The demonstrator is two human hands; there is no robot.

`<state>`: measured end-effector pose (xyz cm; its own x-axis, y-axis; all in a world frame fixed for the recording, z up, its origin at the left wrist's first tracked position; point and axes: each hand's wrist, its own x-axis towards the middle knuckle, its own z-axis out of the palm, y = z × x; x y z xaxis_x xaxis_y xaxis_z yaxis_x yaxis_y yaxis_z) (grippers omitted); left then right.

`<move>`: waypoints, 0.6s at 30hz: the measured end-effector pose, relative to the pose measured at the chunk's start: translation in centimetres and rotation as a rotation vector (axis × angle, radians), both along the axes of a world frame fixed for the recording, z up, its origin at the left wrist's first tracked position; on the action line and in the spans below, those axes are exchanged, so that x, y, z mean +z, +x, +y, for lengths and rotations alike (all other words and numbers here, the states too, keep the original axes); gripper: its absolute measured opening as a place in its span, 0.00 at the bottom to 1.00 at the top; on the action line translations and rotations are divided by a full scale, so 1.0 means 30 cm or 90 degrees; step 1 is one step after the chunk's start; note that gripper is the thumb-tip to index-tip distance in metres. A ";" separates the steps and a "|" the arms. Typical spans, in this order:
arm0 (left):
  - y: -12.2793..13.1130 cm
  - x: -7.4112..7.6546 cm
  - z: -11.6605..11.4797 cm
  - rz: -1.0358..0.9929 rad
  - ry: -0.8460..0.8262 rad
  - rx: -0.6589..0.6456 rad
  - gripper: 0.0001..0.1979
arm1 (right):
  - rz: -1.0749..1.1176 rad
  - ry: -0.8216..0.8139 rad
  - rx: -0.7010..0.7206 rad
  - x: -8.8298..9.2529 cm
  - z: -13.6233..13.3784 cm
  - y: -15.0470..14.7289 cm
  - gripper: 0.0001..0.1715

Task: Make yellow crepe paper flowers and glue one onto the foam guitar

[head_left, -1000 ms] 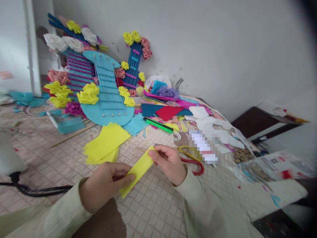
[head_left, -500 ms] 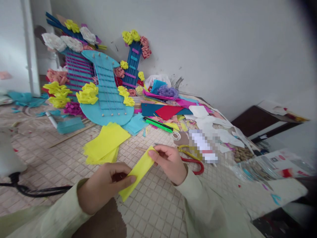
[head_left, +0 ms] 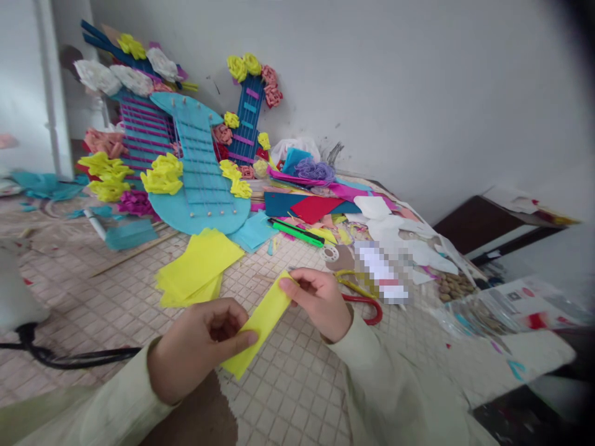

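A folded yellow paper strip [head_left: 268,314] stretches slantwise between my two hands above the table. My left hand [head_left: 202,347] pinches it near its lower end, thumb on top and fingers behind. At the upper end my right hand [head_left: 320,300] grips the strip between thumb and fingers. Left of the strip lies a stack of yellow paper sheets [head_left: 199,266]. Close beyond my right hand are scissors with red handles [head_left: 367,308] and another pair with yellow handles [head_left: 356,284], their blades partly hidden.
Blue harp-like boards [head_left: 198,167] with strings and paper flowers lean at the back left. A green cutter [head_left: 300,234] lies mid-table near red paper [head_left: 317,209]. White paper scraps [head_left: 395,235] and plastic bags [head_left: 506,303] are at right. A black cable [head_left: 79,357] runs along the left.
My left hand has shifted slightly along the yellow strip, and the strip's lower end looks a little wider. The right hand keeps its grip. The view has moved very slightly.
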<state>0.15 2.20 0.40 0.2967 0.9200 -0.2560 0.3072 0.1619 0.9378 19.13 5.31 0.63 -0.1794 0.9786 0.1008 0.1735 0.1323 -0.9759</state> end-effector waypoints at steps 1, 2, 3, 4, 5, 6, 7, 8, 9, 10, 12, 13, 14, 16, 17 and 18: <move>0.001 0.000 -0.001 -0.008 -0.002 0.011 0.10 | -0.001 -0.001 0.000 0.002 0.000 0.000 0.10; 0.001 0.000 -0.001 -0.013 -0.004 0.017 0.11 | -0.001 -0.003 0.000 0.003 0.000 0.001 0.10; 0.002 -0.001 -0.002 -0.016 -0.005 0.022 0.12 | -0.002 -0.006 -0.001 0.005 0.000 0.001 0.10; 0.002 -0.001 -0.002 -0.016 -0.005 0.024 0.13 | -0.002 -0.008 0.000 0.006 0.000 0.001 0.11; 0.003 -0.002 -0.002 -0.016 -0.006 0.023 0.13 | -0.002 -0.009 0.002 0.006 0.000 0.001 0.11; 0.003 -0.003 -0.002 -0.017 -0.006 0.023 0.13 | -0.001 -0.010 0.004 0.007 0.000 0.001 0.11; 0.004 -0.004 -0.001 -0.020 -0.007 0.022 0.13 | 0.000 -0.010 0.005 0.007 0.000 0.001 0.11; 0.004 -0.005 -0.001 -0.025 -0.009 0.023 0.14 | 0.000 -0.010 0.006 0.008 0.000 0.001 0.11; 0.003 -0.007 -0.001 -0.029 -0.011 0.024 0.14 | -0.001 -0.009 0.005 0.008 0.000 0.001 0.11; 0.003 -0.008 -0.001 -0.034 -0.011 0.025 0.14 | -0.002 -0.008 0.005 0.009 0.001 0.000 0.11; 0.001 -0.010 -0.001 -0.042 -0.009 0.026 0.14 | -0.003 -0.003 0.004 0.011 0.001 0.000 0.11; 0.000 -0.011 -0.001 -0.042 -0.007 0.026 0.14 | -0.001 -0.001 0.005 0.011 0.001 0.000 0.11; 0.000 -0.011 -0.001 -0.038 -0.007 0.025 0.14 | 0.002 0.000 0.007 0.012 0.002 0.000 0.11; 0.001 -0.009 0.000 -0.029 -0.011 0.023 0.14 | 0.007 0.001 0.010 0.012 0.002 0.001 0.11; 0.002 -0.007 0.001 -0.026 -0.012 0.024 0.15 | 0.009 -0.001 0.011 0.012 0.002 0.001 0.11; 0.003 -0.005 0.001 -0.025 -0.011 0.027 0.15 | 0.008 -0.004 0.011 0.012 0.002 0.001 0.11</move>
